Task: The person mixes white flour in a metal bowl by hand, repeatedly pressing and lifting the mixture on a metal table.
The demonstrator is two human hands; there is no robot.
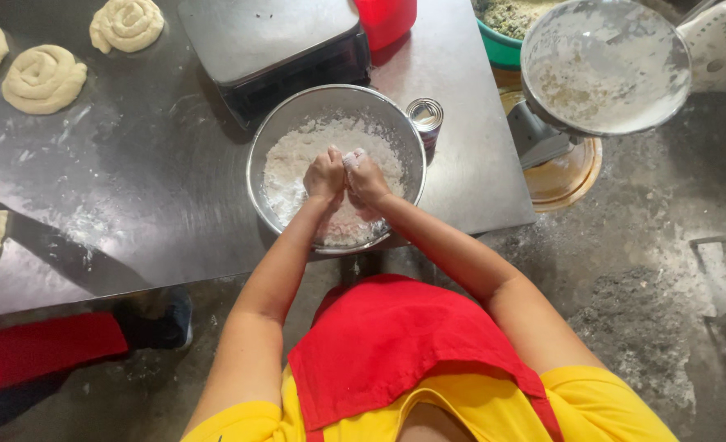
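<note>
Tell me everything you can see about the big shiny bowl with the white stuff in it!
The metal bowl is round, silvery and shiny, like steel. It sits upright near the front edge of the steel table, just in front of a flat scale, with a small tin can beside it. White flour fills much of it. The left hand and right hand are pressed together over the flour, dusted white.

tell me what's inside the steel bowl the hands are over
The steel bowl holds white flour, heaped toward its far side. The left hand and right hand press together over it and cover the middle; whatever they clasp is hidden.
</note>
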